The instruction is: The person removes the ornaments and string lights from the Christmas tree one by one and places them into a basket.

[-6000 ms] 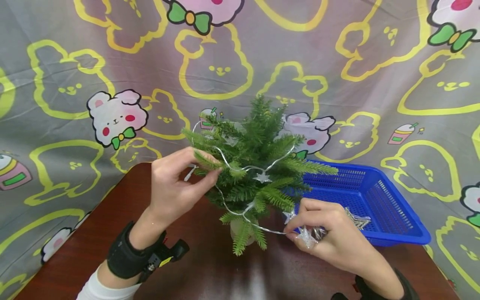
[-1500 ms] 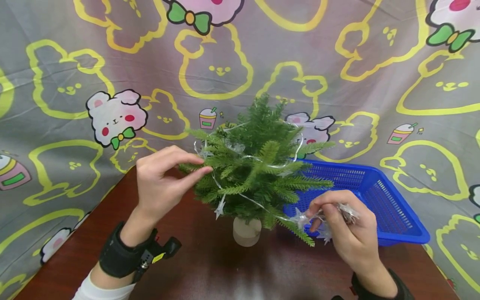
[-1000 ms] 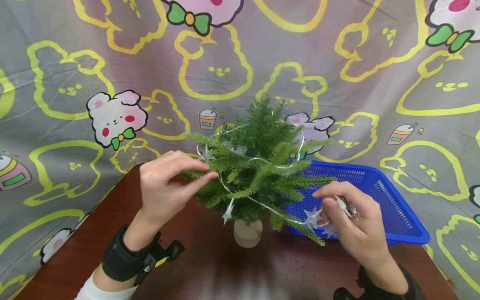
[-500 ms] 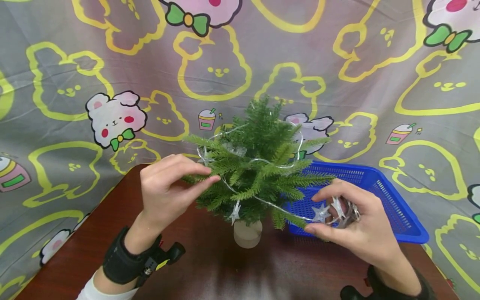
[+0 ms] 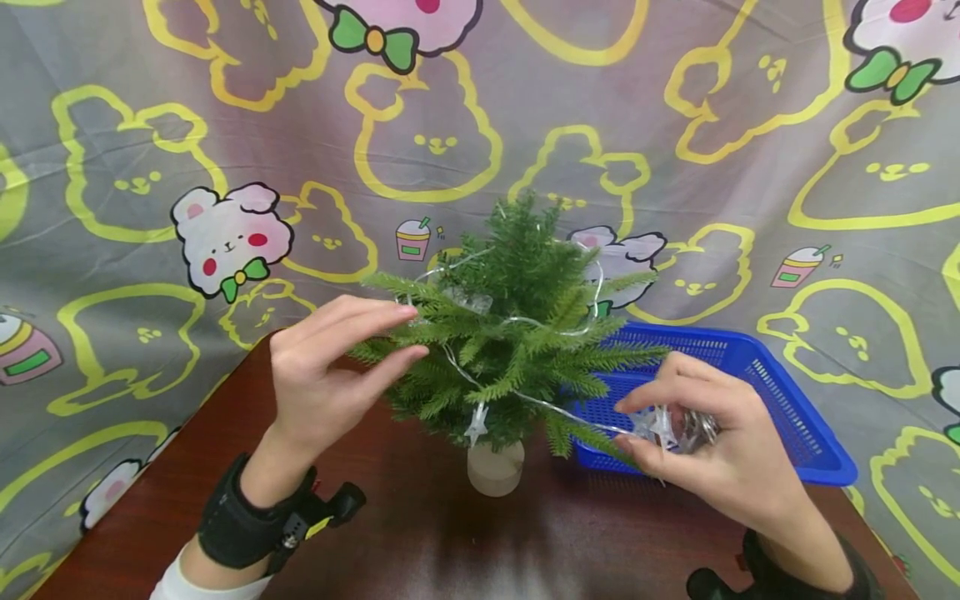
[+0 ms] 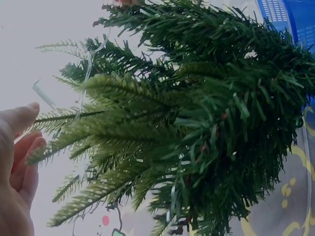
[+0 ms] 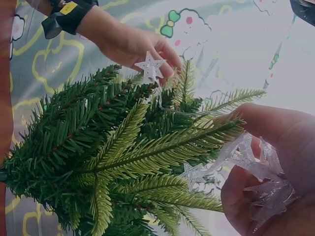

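I am observing a patterned cloth hanging behind the tree, with a table supporting it. A blue basket is standing right of the tree. At the tree's left, the left hand is hovering by branch tips, thumb and fingers parted; I cannot tell whether it is touching them. Right of the tree, the right hand is gripping bunched string, which is looping across the tree. One star is dangling under the tree's front branches.

Curtained nook: cartoon-print cloth, brown table
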`<control>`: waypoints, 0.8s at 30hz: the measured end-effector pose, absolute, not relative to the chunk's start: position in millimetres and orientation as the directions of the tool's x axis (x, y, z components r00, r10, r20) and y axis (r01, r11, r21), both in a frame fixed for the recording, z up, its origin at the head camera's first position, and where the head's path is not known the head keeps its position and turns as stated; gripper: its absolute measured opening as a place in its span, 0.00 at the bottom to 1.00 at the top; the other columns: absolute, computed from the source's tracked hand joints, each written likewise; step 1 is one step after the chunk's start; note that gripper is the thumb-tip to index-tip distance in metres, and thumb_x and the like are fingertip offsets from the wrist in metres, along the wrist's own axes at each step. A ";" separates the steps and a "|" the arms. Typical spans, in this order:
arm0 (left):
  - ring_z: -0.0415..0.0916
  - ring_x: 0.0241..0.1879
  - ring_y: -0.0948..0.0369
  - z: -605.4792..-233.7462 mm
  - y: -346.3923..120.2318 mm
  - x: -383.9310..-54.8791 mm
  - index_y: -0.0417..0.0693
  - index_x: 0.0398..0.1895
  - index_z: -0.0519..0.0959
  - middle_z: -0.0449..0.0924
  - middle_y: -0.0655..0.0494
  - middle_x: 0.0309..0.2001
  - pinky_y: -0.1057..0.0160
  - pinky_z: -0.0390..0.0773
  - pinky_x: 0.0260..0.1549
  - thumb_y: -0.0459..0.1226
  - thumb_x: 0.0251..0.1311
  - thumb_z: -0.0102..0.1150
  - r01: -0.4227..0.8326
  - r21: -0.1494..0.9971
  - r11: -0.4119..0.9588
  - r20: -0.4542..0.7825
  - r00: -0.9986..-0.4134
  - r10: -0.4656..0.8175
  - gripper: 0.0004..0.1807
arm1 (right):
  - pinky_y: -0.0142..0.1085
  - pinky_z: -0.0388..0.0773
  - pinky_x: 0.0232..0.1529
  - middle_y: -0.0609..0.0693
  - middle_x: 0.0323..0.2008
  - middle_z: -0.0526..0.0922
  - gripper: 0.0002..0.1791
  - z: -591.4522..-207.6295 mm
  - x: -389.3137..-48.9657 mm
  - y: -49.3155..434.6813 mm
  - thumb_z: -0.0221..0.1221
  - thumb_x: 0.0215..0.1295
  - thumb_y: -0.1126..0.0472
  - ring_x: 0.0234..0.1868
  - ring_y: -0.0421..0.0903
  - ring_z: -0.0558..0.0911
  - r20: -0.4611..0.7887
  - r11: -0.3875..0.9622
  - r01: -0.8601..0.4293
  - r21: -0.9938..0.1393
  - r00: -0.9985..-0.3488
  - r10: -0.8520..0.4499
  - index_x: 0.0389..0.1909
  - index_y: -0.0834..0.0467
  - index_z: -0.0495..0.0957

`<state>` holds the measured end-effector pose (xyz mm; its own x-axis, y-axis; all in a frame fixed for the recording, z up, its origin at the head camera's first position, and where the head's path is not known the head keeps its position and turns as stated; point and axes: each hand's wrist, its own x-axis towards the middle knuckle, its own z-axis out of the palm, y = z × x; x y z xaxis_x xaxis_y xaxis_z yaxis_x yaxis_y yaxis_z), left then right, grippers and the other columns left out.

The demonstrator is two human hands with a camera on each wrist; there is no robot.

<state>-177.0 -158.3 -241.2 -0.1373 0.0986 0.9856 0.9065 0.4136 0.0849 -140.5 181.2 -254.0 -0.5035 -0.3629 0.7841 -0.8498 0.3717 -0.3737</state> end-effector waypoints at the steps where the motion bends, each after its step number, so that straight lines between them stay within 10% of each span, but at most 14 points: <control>1: 0.85 0.38 0.60 -241.0 -159.1 -177.3 0.38 0.39 0.88 0.88 0.45 0.36 0.71 0.80 0.47 0.48 0.57 0.70 0.911 0.092 0.402 0.986 -0.141 0.093 0.20 | 0.26 0.61 0.20 0.41 0.25 0.69 0.26 -254.1 -140.9 181.0 0.73 0.32 0.78 0.25 0.32 0.65 0.784 0.366 -0.852 -0.374 -0.502 -0.366 0.33 0.50 0.85; 11: 0.85 0.44 0.63 -245.8 -168.0 -186.4 0.31 0.41 0.85 0.88 0.44 0.40 0.72 0.80 0.42 0.49 0.61 0.66 0.955 0.177 0.240 0.982 -0.187 0.021 0.25 | 0.24 0.76 0.33 0.45 0.34 0.85 0.21 -250.8 -144.7 178.3 0.73 0.39 0.75 0.35 0.35 0.81 0.789 0.301 -0.892 -0.337 -0.443 -0.427 0.36 0.53 0.84; 24: 0.83 0.43 0.62 -248.1 -183.9 -196.3 0.24 0.42 0.81 0.87 0.57 0.43 0.72 0.79 0.40 0.31 0.65 0.60 0.921 0.354 0.162 0.935 -0.343 -0.094 0.13 | 0.23 0.66 0.22 0.47 0.34 0.84 0.15 -244.3 -147.9 171.9 0.62 0.58 0.77 0.26 0.31 0.73 0.778 0.097 -0.929 -0.357 -0.353 -0.519 0.44 0.61 0.85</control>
